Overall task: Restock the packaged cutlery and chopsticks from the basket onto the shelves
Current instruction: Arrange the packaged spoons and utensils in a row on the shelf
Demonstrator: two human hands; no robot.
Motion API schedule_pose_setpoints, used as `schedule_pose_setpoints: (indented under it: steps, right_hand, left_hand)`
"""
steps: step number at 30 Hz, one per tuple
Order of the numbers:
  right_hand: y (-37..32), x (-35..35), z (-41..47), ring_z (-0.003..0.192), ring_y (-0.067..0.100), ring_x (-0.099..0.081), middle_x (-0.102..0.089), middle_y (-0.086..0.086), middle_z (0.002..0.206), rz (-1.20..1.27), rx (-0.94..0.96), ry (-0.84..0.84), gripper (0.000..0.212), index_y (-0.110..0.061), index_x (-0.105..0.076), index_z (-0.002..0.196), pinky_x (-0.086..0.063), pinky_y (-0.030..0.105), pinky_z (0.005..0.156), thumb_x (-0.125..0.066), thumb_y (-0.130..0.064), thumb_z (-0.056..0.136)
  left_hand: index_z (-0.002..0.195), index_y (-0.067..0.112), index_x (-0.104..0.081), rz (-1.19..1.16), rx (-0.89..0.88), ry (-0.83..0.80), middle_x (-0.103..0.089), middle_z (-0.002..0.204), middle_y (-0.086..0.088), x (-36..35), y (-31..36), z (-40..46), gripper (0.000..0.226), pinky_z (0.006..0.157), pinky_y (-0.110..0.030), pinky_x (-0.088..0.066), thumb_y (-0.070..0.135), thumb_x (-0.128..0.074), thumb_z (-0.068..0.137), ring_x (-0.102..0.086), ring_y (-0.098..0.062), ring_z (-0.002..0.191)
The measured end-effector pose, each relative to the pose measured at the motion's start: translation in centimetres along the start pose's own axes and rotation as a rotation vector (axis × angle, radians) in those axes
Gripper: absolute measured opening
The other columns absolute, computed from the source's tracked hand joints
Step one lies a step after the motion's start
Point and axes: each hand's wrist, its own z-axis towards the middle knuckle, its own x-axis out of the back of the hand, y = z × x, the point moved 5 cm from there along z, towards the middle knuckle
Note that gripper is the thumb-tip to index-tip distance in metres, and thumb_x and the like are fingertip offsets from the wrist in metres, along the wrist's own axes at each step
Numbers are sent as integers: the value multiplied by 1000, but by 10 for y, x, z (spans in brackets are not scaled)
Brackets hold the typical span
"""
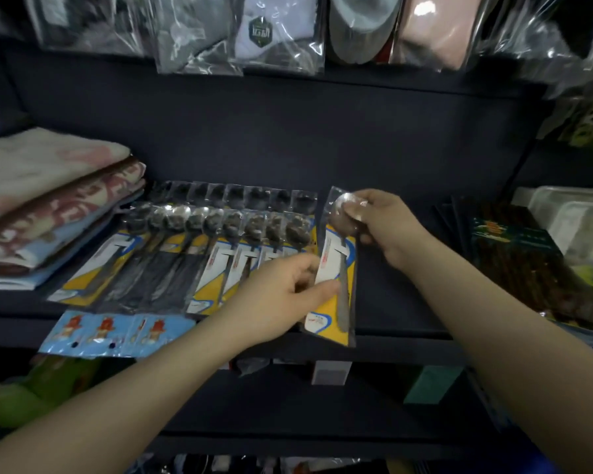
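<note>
right hand (384, 227): fingers pinched on the top end of a clear plastic spoon packet with a yellow, white and blue card (336, 268), right at the bowl of the steel spoon inside.
left hand (281, 295): thumb and fingers pinching the same packet at its left edge, about halfway down its length.
held packet: tilted between the two hands, its lower end over the front lip of the dark shelf (391, 295); whether it touches the shelf i cannot tell.
left of the hands: a row of matching packaged spoons (199, 241) lying overlapped on the shelf, bowls toward the back, the nearest one just beside the held packet.
below the left hand: light blue packets with orange figures (117, 333) hanging over the shelf's front edge.
far left: a stack of folded patterned towels (48, 200).
right of the right hand: a dark packet of long brown sticks (521, 254), maybe chopsticks.
above: clear bags of socks (274, 32) hanging.
</note>
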Motion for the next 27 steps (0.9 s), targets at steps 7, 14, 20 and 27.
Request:
schedule_pose_setpoints:
  steps: [7, 14, 20, 27]
  right_hand:
    - [25, -25, 31, 54, 12, -41, -52, 0, 68, -147, -134, -2, 12, -16, -57, 94, -32, 20, 41, -48, -7, 93]
    - [38, -35, 49, 81, 24, -57, -62, 14, 91, -236, -121, 45, 6, -12, -59, 85, -50, 32, 75, -57, -7, 87]
    - [20, -36, 28, 115, 32, -51, -46, 17, 130, -511, -40, 70, 42, -5, -46, 127, -41, 30, 92, -58, -14, 88]
    - [2, -58, -48, 122, 30, -47, -51, 13, 126, -732, 147, -253, 30, -3, -57, 118, -37, 34, 101, -41, -11, 94]
  left_hand:
    - [133, 26, -40, 663, -91, -1, -46, 138, 7, 19, -30, 0, 79, 97, -28, -38, 70, -20, 70, -41, -13, 126]
    - [140, 39, -26, 724, -141, -226, -23, 152, 12, 7, -41, 2, 83, 106, -18, -18, 75, -19, 65, -21, -7, 139]
    - [137, 38, -32, 753, -151, -196, -26, 150, 11, 4, -40, 6, 81, 106, -28, -30, 74, -18, 65, -28, -11, 135]
    - [143, 33, -19, 582, -152, -265, -2, 147, 23, 17, -43, 3, 79, 110, -13, -6, 70, -38, 76, 1, 5, 136]
